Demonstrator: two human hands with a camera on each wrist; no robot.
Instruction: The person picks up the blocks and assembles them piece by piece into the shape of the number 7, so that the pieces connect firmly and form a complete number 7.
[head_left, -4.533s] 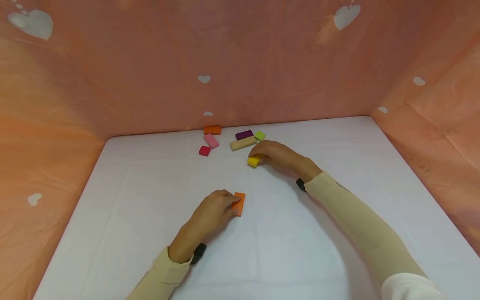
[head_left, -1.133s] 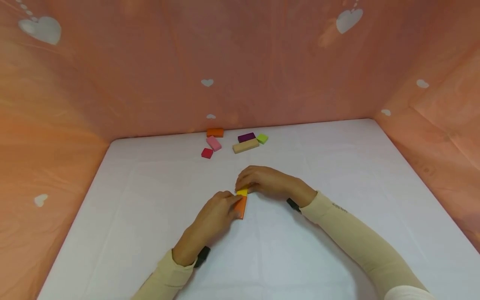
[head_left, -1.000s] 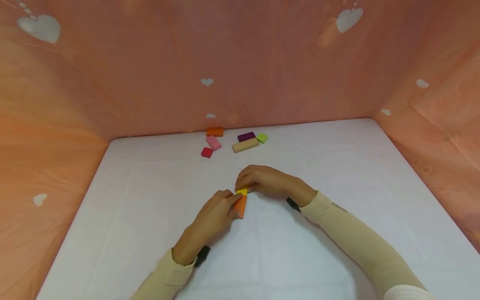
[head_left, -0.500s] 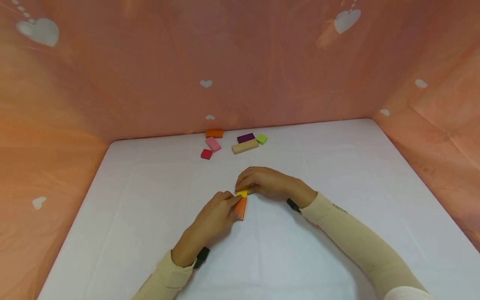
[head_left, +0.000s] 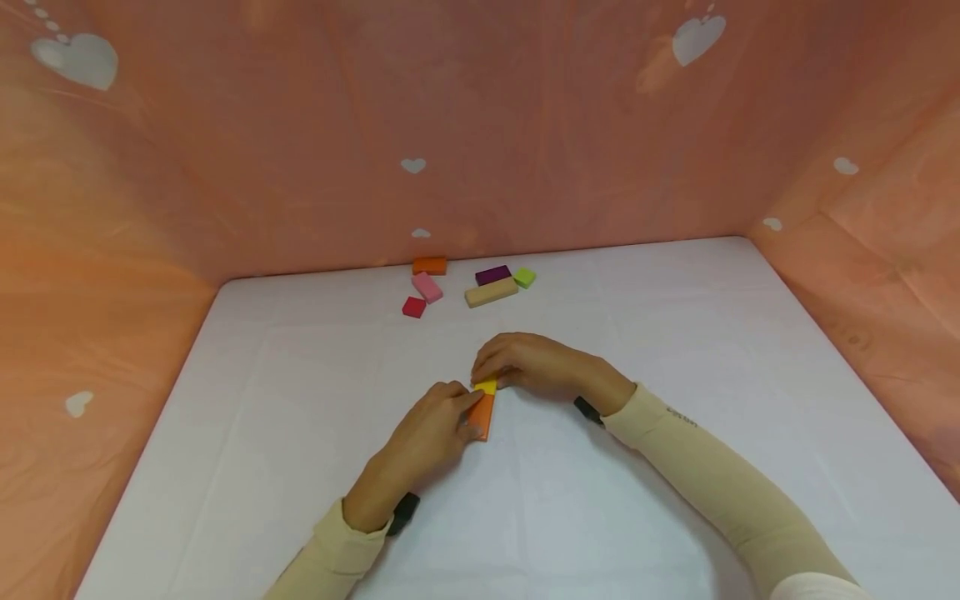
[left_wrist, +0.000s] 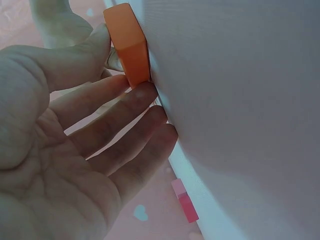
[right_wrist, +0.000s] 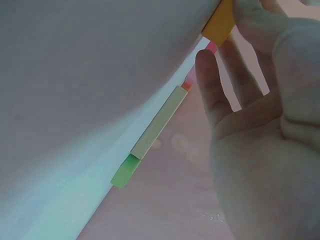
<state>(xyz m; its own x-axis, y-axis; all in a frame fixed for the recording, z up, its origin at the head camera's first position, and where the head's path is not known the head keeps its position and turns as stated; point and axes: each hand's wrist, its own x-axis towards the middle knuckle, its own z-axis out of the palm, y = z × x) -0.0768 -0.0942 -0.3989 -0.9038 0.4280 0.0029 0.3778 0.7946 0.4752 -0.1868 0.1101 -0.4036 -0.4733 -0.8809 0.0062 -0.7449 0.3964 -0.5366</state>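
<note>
My left hand (head_left: pixel 426 432) pinches an orange block (head_left: pixel 482 417) lying flat on the white table, its fingers at the block's left side. In the left wrist view the thumb touches one end of the orange block (left_wrist: pixel 127 42), with fingertips at the other. My right hand (head_left: pixel 536 365) holds a yellow block (head_left: pixel 486 386) at the far end of the orange one, and the two sit end to end. Fingers hide much of the yellow block in the head view. The right wrist view shows the yellow block (right_wrist: pixel 220 24) beside the thumb.
Toward the table's back edge lie another orange block (head_left: pixel 430 266), a pink block (head_left: pixel 427 287), a red block (head_left: pixel 414 307), a purple block (head_left: pixel 492 275), a beige block (head_left: pixel 491 292) and a lime-green block (head_left: pixel 524 277). An orange curtain (head_left: pixel 480 125) with hearts surrounds the table.
Since the oldest frame, my right hand has brought the yellow block nearer and leftward, up against the orange block. Left hand stays on the orange block. Over the last second, hardly anything moves.
</note>
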